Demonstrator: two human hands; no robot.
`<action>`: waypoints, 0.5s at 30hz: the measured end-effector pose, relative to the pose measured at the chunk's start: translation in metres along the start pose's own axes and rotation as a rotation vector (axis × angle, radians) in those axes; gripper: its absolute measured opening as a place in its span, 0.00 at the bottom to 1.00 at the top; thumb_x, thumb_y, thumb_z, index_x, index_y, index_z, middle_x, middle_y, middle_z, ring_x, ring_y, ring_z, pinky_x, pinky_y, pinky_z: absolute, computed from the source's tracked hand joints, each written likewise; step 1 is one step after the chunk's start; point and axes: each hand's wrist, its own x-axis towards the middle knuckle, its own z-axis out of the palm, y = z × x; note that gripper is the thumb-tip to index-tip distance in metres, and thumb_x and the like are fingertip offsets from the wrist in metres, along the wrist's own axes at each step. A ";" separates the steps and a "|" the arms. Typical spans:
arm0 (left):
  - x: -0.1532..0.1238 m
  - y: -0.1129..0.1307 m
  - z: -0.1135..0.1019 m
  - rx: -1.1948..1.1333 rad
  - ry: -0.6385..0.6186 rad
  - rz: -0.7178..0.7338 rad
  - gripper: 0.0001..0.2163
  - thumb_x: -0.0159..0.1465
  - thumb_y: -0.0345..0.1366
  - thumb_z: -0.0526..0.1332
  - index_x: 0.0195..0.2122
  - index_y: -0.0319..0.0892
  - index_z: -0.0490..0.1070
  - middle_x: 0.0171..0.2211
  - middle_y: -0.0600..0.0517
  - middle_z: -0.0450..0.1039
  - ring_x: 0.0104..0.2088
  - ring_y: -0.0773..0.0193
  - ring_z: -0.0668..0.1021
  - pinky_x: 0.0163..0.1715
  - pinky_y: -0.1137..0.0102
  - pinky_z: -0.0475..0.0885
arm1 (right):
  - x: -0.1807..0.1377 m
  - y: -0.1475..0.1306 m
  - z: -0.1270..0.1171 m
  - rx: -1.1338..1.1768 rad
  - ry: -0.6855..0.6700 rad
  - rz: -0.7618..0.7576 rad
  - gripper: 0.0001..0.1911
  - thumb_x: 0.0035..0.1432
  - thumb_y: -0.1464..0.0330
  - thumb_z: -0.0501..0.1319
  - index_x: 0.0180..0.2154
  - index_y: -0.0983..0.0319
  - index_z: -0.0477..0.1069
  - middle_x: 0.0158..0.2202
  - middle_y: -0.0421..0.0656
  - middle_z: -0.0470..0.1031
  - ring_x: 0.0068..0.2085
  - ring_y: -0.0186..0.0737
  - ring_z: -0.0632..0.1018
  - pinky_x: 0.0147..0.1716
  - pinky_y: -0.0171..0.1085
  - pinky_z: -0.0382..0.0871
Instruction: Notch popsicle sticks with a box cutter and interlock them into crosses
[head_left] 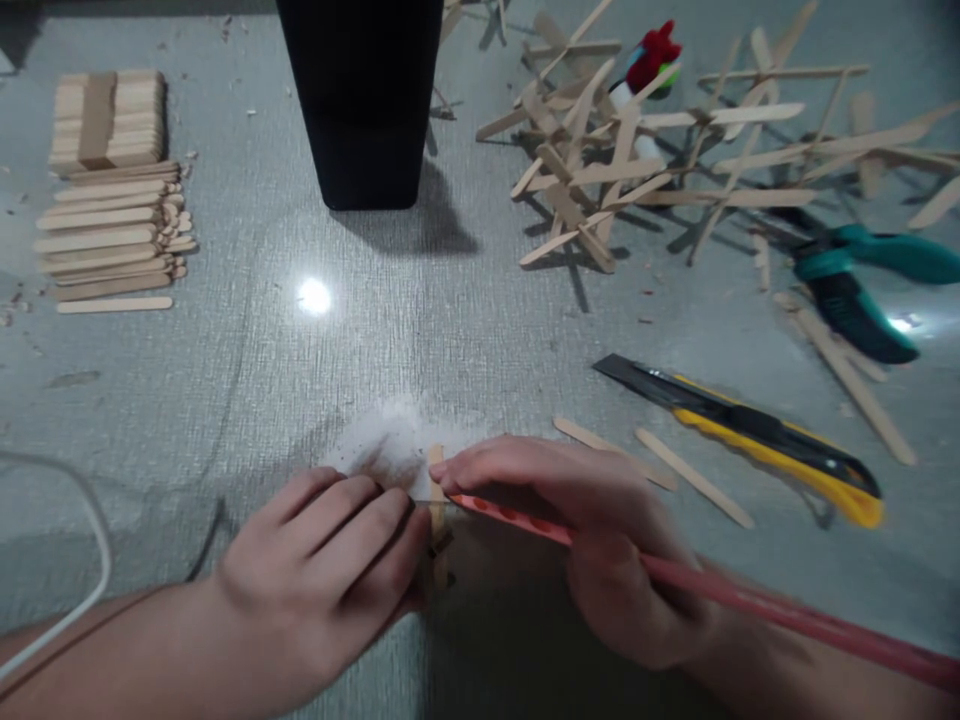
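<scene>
Head view: L hand pins wooden stick down; R hand just beside grips red tool, tip at stick.

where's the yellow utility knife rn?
Head view, right side of the table: the yellow utility knife lies just right of the right hand, which grips a red tool, and nearer the person than the teal pliers.

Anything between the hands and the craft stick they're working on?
Nothing visible. Left hand holds down the craft stick; right hand lays a red tool against it. Utility knife lies apart to the right.
</scene>
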 end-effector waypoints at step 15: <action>0.001 -0.001 -0.001 -0.034 -0.059 0.034 0.10 0.73 0.31 0.65 0.52 0.34 0.79 0.48 0.48 0.82 0.44 0.54 0.79 0.47 0.57 0.74 | -0.002 -0.002 0.004 0.032 0.045 0.025 0.23 0.78 0.50 0.52 0.55 0.55 0.77 0.44 0.47 0.84 0.46 0.47 0.85 0.46 0.43 0.81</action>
